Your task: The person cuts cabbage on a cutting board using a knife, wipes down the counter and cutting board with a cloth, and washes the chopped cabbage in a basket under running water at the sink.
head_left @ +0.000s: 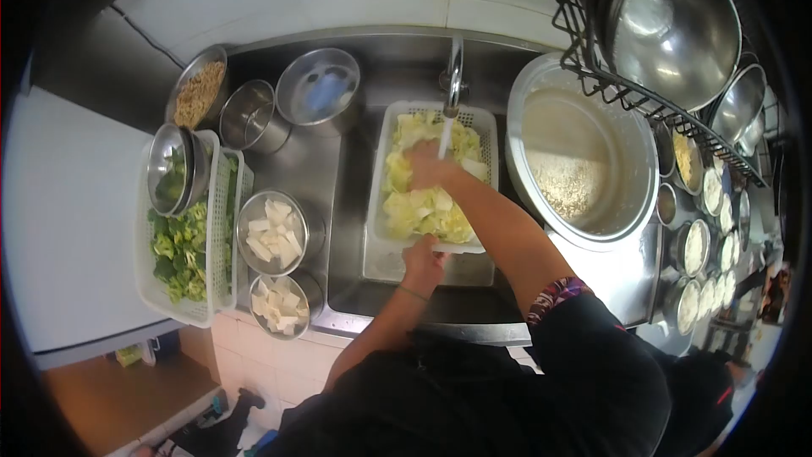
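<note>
A white plastic basket point(381, 178) of chopped cabbage point(431, 211) sits in the steel sink point(347, 228). My left hand point(423, 264) is closed on the basket's near rim. My right hand point(429, 167) reaches into the cabbage leaves, its fingers blurred and partly hidden among them. From the faucet point(455, 76) a stream of water runs down beside my right hand onto the leaves.
Right of the sink stands a large pot point(522, 169) with cloudy liquid and grains, below a black wire rack point(626, 89) of steel bowls. To the left are a broccoli basket point(145, 262), tofu-like white pieces point(275, 233) in bowls, and a steel pot point(347, 114).
</note>
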Demonstrator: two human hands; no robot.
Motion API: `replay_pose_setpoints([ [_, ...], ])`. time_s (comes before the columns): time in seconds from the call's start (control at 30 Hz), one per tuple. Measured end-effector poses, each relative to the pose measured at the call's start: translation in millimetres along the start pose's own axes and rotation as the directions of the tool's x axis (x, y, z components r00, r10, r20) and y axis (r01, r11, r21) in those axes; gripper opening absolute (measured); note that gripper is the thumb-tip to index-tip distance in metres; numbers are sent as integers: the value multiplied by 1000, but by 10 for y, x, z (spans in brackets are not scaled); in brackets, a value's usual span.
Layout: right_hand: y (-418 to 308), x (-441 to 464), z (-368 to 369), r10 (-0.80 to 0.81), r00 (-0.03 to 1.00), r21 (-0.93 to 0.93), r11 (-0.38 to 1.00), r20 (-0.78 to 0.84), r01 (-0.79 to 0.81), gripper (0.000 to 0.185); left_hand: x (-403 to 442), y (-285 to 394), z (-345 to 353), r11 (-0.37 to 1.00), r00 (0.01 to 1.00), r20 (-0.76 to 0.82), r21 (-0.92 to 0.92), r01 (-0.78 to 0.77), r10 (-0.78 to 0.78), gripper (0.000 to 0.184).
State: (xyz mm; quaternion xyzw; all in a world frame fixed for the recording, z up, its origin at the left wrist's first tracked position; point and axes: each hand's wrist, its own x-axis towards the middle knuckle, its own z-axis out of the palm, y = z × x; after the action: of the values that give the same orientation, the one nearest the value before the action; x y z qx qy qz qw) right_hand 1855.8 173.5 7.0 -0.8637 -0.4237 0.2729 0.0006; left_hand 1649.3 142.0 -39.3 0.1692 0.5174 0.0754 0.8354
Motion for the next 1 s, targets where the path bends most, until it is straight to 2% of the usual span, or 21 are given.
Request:
replay_pose_setpoints([
  [0.03,30,-8,68,-6,1000,-11,1000,8,6,75,-26,-33,5,1000,1000,-2,-15,2,-2,41],
  [0.1,116,15,190,-81,994,30,996,71,79,61,-90,-9,48,1000,999,36,1,-25,25,45],
  [0.13,172,35,260,-84,994,28,996,67,83,61,-101,15,53,1000,999,38,0,-29,29,45],
  [0.2,195,-49,312,-82,988,106,990,-130,96,56,-118,-8,22,997,992,105,-20,-75,76,46],
  [0.23,215,-68,323,-85,989,103,990,-122,97,56,-120,-27,11,997,992,100,-26,-71,73,46],
  [0.3,20,-321,-148,-38,995,67,997,89,32,68,-101,-12,50,999,999,41,-8,-32,32,46],
  [0.33,-72,-384,-124,-34,996,64,998,85,29,68,-112,-11,65,999,998,47,-7,-31,32,46],
  [0.4,-326,-624,63,-184,979,-141,975,-82,172,80,-150,-4,101,999,997,59,10,-40,40,47],
  [0.5,-532,-726,193,-147,986,-194,973,-78,129,86,-150,55,129,996,996,83,82,16,-23,47],
  [0.53,-472,-734,180,-155,975,-225,967,-158,117,73,-149,36,144,996,996,89,84,15,-23,47],
  [0.57,-390,-671,195,-155,975,-226,967,-158,117,73,-138,12,124,999,997,77,42,-1,-2,46],
  [0.63,-178,-336,309,-98,958,-28,995,-270,94,69,-135,24,92,1000,999,51,1,-19,19,46],
  [0.67,-99,-161,330,-5,957,43,999,-289,19,63,-164,35,91,1000,998,61,1,-22,22,46],
  [0.7,-27,-83,278,-11,960,43,999,-279,24,63,-186,29,85,1000,997,73,-3,-25,25,46],
  [0.77,127,51,119,114,961,237,970,-251,-53,67,-209,33,119,999,998,60,-18,-29,30,47],
  [0.8,123,0,-57,107,963,229,972,-249,-49,67,-206,33,137,999,998,53,-21,-31,33,48],
  [0.87,78,-216,-492,258,941,87,966,-219,-245,83,-191,33,142,1000,998,60,-15,-24,25,49],
  [0.9,252,-104,-403,261,941,91,965,-214,-246,83,-193,31,130,1000,998,68,3,-16,16,50],
  [0.97,554,75,-250,275,959,385,895,-75,-226,107,-195,19,117,999,997,71,-16,-30,31,50],
  [1.0,539,101,-178,276,958,393,891,-74,-226,107,-208,25,109,998,996,76,-43,-47,50,50],
])
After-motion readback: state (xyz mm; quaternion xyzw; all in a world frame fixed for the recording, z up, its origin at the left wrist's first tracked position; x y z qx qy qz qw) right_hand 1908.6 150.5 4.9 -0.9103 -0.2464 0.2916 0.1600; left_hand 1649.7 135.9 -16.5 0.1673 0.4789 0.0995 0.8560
